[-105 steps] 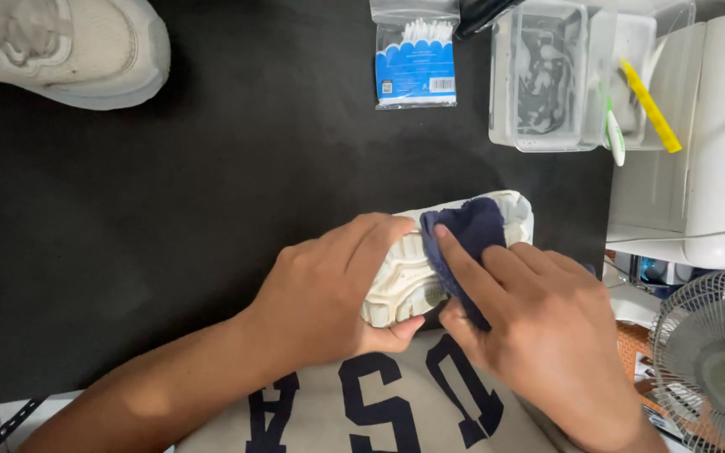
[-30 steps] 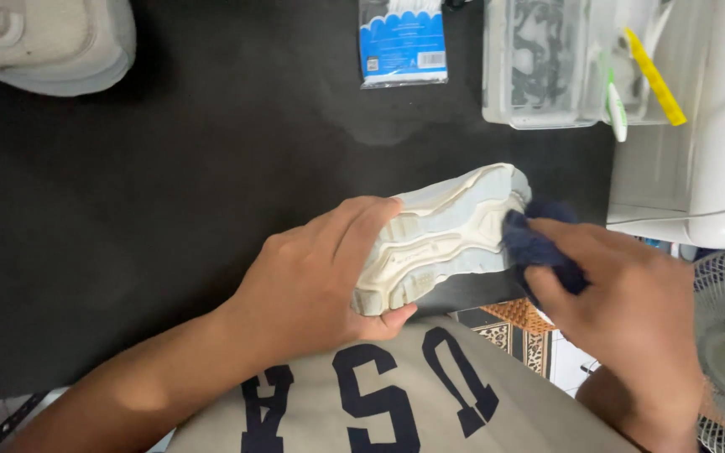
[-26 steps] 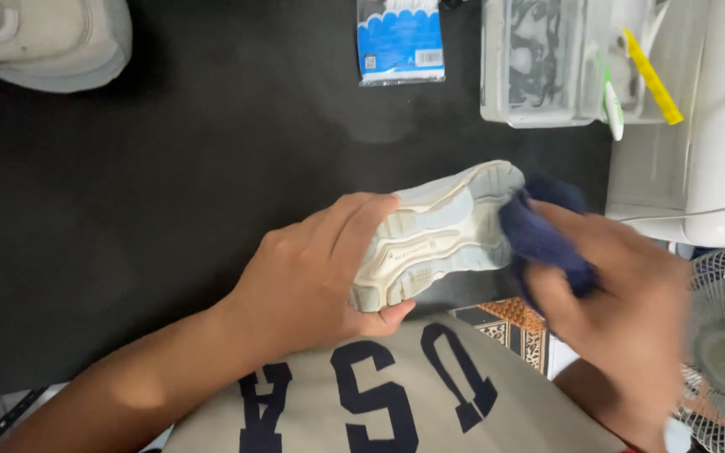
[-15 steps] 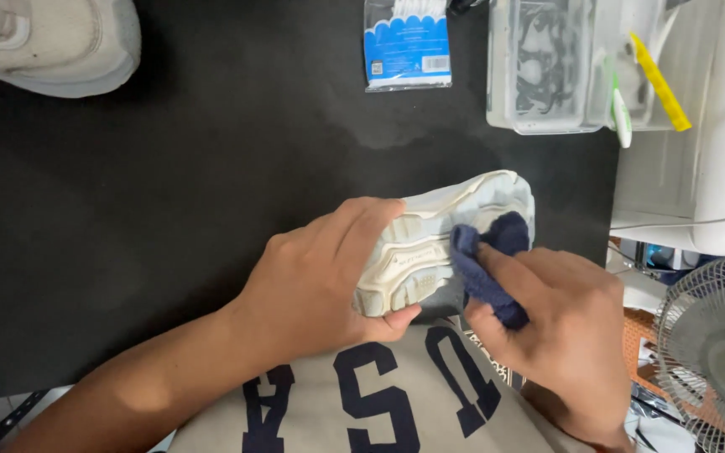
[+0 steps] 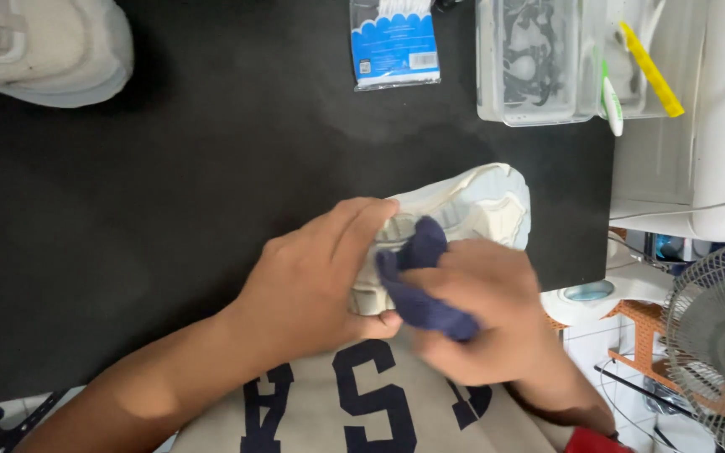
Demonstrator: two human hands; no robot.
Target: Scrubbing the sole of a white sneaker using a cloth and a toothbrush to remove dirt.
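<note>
The right hand (image 5: pixel 484 306) and its cloth (image 5: pixel 419 281) have moved since half a second ago: then the dark blue cloth lay near the toe end of the sole, now it sits toward the heel end, close against the left hand (image 5: pixel 312 285). A second ago it was off the toe altogether. The travel runs back and forth along the sole, so the wiping is judged to be under way, with no sign of a finish.

The shoe (image 5: pixel 463 210) is held sole up above the near edge of the black mat (image 5: pixel 169 210), over the person's lap. The left hand grips its heel end, fingers curled over the top edge and thumb beneath. The right hand's fingers are closed on the bunched cloth and press it to the sole.

Limits of observation:
- The right hand is motion-blurred; single fingers cannot be told apart.
- The heel half of the sole is covered by both hands and the cloth, so its condition cannot be judged. The exposed toe part looks pale with slight discolouring.
- The shoe's upper faces away and is unseen.

Also present: a second shoe (image 5: pixel 44 50) at the far left, cut by the frame; a packet of swabs (image 5: pixel 394 46); clear tubs (image 5: pixel 539 63) with unclear contents; a fan (image 5: pixel 715 335) at right.
</note>
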